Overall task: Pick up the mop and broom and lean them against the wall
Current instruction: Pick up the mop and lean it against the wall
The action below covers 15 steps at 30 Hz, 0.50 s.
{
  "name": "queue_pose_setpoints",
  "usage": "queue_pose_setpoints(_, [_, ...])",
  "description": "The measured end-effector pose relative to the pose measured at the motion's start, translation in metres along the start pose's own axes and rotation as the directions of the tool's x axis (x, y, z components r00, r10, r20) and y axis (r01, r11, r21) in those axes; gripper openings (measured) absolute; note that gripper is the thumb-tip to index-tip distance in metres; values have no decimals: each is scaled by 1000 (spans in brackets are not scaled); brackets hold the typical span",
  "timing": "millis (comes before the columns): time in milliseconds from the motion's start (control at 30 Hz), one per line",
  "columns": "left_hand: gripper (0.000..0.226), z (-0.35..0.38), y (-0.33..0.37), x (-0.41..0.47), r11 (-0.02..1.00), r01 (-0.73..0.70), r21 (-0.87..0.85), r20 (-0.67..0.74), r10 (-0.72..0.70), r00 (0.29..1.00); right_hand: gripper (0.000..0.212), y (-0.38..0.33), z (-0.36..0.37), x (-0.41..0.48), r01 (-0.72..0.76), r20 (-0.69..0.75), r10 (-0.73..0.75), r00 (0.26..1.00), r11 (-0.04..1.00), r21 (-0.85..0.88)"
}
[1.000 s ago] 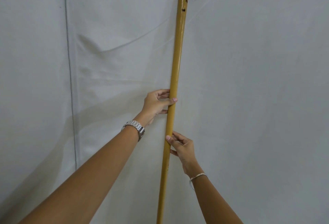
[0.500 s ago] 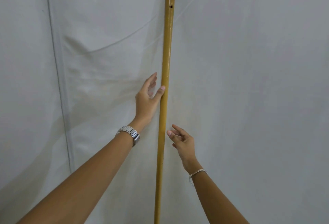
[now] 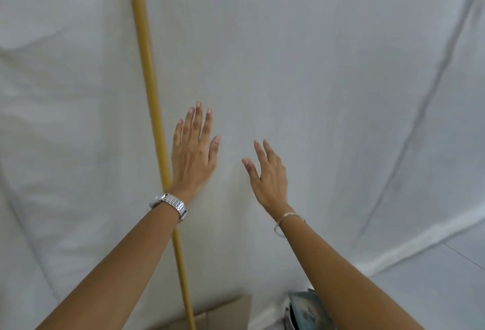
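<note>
Wall [image 3: 315, 67]: draped in pale sheeting, creased, filling nearly the whole view; it served as the resting surface.

Yellow handle [image 3: 149, 72]: one long pole, standing against the sheeting at a slight tilt, its top cut off by the upper edge and its foot hidden near the bottom edge. Whether it belonged to the mop or the broom I could not tell, as no head showed.

Cardboard box [image 3: 225, 311] and a bluish object [image 3: 304, 308]: on the floor at the bottom edge, beside the pole's foot; unidentified further.

My left hand [image 3: 193, 156]: flat, fingers extended and spread, holding nothing, just right of the handle; contact with it could not be judged.

My right hand [image 3: 267, 175]: fingers loosely splayed, holding nothing, well clear of the pole.

Step, as I judged it: one implement placed and released. The next move called for finding the second implement, not in view, and standing it alongside without knocking the first.
</note>
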<state>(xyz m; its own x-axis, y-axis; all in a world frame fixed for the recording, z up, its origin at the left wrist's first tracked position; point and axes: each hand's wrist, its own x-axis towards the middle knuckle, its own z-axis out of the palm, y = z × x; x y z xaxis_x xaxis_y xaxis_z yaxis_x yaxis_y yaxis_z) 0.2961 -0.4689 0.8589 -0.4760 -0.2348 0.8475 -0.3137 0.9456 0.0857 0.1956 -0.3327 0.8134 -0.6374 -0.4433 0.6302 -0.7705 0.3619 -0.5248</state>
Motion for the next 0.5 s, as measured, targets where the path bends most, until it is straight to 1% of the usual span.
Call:
queue_pose_setpoints(100, [54, 8, 55, -3, 999, -2, -51, 24, 3, 1000, 51, 24, -45, -8, 77, -76, -100, 992, 963, -258])
queue_pose_setpoints(167, [54, 17, 95, -4, 996, -12, -92, 37, 15, 999, 49, 48, -74, -16, 80, -112, -130, 985, 926, -370])
queue_pose_setpoints(300, [55, 38, 170, -9, 988, -23, -154, 62, 33, 998, 51, 95, -123, -34, 31, -128, -101, 987, 889, -457])
queue_pose_setpoints(433, [55, 63, 241, -26, 980, -34, -198, 113, 58, 992, 48, 148, -166, -56, -18, -122, -45, 992, 882, -471])
queue_pose_setpoints(500, [55, 81, 284, -39, 976, -72, -208, 145, 103, 984, 48, 186, -190, -70, -36, -112, -21, 993, 876, -481])
